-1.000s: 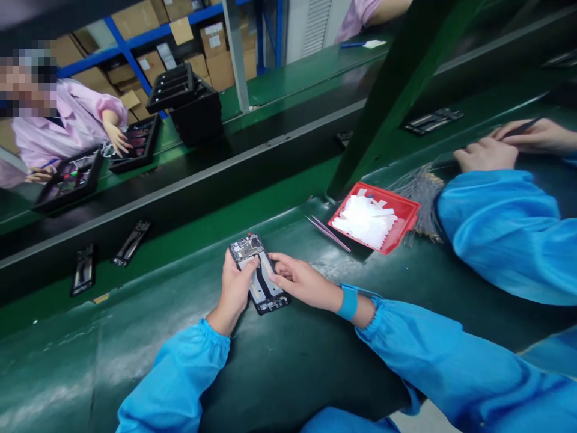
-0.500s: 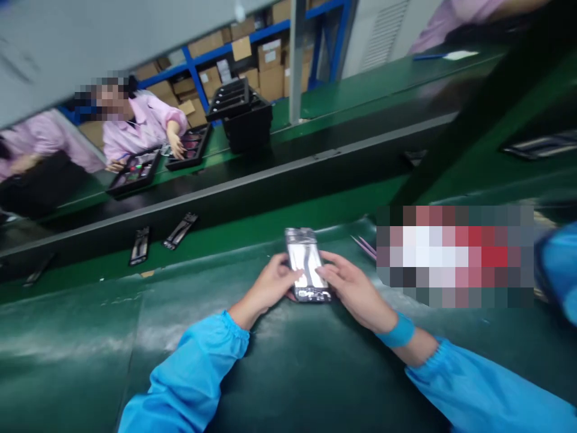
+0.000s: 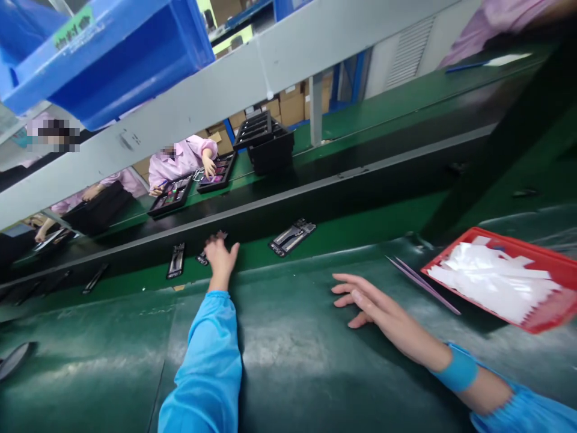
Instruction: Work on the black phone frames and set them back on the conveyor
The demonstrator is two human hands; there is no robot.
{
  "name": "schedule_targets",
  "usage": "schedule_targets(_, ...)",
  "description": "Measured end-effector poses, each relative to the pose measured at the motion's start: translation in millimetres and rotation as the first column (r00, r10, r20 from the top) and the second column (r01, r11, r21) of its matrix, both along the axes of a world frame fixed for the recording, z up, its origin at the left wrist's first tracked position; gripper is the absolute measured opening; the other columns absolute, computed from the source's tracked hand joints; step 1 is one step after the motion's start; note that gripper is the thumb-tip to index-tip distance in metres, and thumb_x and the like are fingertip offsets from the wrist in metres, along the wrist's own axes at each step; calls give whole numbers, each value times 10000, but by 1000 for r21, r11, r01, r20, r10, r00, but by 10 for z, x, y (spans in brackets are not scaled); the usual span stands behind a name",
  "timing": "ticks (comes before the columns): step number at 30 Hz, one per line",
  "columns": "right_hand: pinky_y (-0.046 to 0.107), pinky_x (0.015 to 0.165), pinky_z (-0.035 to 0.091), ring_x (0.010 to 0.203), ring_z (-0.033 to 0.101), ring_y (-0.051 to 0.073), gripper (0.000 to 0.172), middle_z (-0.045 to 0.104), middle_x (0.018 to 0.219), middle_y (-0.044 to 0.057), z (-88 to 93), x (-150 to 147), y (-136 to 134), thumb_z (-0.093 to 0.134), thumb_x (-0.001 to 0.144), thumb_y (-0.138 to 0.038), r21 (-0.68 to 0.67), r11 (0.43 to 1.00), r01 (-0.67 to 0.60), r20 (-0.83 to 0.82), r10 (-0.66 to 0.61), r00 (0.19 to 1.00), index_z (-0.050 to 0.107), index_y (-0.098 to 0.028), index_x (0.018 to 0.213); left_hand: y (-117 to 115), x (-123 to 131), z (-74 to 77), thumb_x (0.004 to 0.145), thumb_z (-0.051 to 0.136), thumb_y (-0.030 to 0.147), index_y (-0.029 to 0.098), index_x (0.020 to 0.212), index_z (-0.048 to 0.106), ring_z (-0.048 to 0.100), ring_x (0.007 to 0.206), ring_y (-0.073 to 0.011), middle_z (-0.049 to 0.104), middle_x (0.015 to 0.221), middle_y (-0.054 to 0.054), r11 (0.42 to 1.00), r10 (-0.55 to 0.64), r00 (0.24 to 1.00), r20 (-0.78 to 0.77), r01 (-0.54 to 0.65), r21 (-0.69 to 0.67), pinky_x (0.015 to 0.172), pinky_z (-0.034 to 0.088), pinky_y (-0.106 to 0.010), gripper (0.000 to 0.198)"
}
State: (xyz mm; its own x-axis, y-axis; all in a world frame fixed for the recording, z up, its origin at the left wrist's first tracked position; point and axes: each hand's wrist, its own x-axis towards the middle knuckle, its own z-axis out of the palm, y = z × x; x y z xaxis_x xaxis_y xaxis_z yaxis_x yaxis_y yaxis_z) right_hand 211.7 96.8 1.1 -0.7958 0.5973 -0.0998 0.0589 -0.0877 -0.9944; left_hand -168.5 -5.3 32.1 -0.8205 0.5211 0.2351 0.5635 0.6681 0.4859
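My left hand (image 3: pixel 219 255) is stretched forward over a phone frame (image 3: pixel 202 258), thumb and fingers apart. Most of that dark, flat frame is hidden beneath the hand, and whether the fingertips touch it I cannot tell. To its right another phone frame (image 3: pixel 293 236), black with silvery inner strips, lies on the green strip (image 3: pixel 347 231) behind the mat. One more phone frame (image 3: pixel 175 260) is to the left. Above the green bench mat (image 3: pixel 288 361) my right hand (image 3: pixel 372 307) hovers with loosely spread fingers, holding nothing.
Purple tweezers (image 3: pixel 424 284) lie right of my right hand, beside a red tray (image 3: pixel 547 322) of white strips. A grey ledge (image 3: pixel 252 195) runs behind the green strip. Across it, people in pink work near stacked black trays (image 3: pixel 270 147). A blue bin (image 3: pixel 135 66) hangs overhead.
Both hands have let go of the phone frame they held; one now lies on the green strip. My left hand has reached forward and left, my right hand has drawn away rightward. The view has shifted.
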Motion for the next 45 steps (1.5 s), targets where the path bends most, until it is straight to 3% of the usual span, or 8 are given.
schedule_targets(5,416,787,662,1189,596,323,471,564,1186,102,8,27,7,581,966,-726,179,974,-139,-87,157,984,531,-258,939,-387,-432,34,801,757,361,56,1439,514,396,1463,-505,499,1478,-334,988,143,987,67,-138,-72,1185,306,-625,748)
schedule_targets(11,302,637,624,975,635,255,527,561,951,53,-14,-47,-6,626,957,-666,181,969,-166,17,166,986,377,-242,769,-352,-296,132,648,855,303,91,1503,422,468,1405,-457,445,1487,-279,992,123,981,148,-127,17,1174,356,-569,982)
schedule_targets(19,258,572,443,643,506,146,311,495,782,-29,17,-35,-89,556,991,-491,420,907,33,-7,-33,999,568,-228,1157,92,1459,-224,929,566,616,181,1044,631,688,776,-203,697,892,-55,920,-389,763,516,289,266,714,572,-331,456)
schedule_targets(24,260,543,362,564,434,136,162,412,690,-69,0,-13,-2,608,932,-348,599,740,306,-55,-343,938,517,-227,991,-18,2265,-437,1011,501,476,221,945,550,639,709,-164,656,809,-24,768,-619,702,352,446,460,672,508,-277,267)
schedule_targets(30,267,581,388,612,525,146,313,532,698,-27,-19,8,71,654,1000,-330,803,480,352,-194,-348,917,471,-231,767,-36,2040,-459,1004,504,282,205,1104,595,754,935,-221,755,1087,-128,574,-790,613,9,735,362,810,570,-322,156)
schedule_targets(33,258,614,446,660,608,150,196,641,760,-7,-25,13,67,673,1031,-307,841,462,281,-166,-273,947,601,-216,874,3,1960,-506,1003,512,315,192,1063,625,762,860,-243,766,996,-129,600,-769,639,-22,732,323,761,574,-335,178)
schedule_targets(38,269,766,549,847,706,171,174,728,1007,32,-48,-4,28,711,1008,-184,893,444,76,-54,-62,997,675,-222,1175,34,1941,-522,983,574,409,180,1204,585,724,740,-210,750,909,-76,666,-723,663,192,597,447,686,556,-310,319)
schedule_targets(45,327,775,548,895,667,220,159,684,968,71,-31,12,48,589,1097,-311,931,362,50,-22,-81,997,686,-186,1082,74,1940,-533,966,609,500,200,1302,550,731,996,-225,737,1179,-94,643,-766,413,493,475,600,879,596,-356,454)
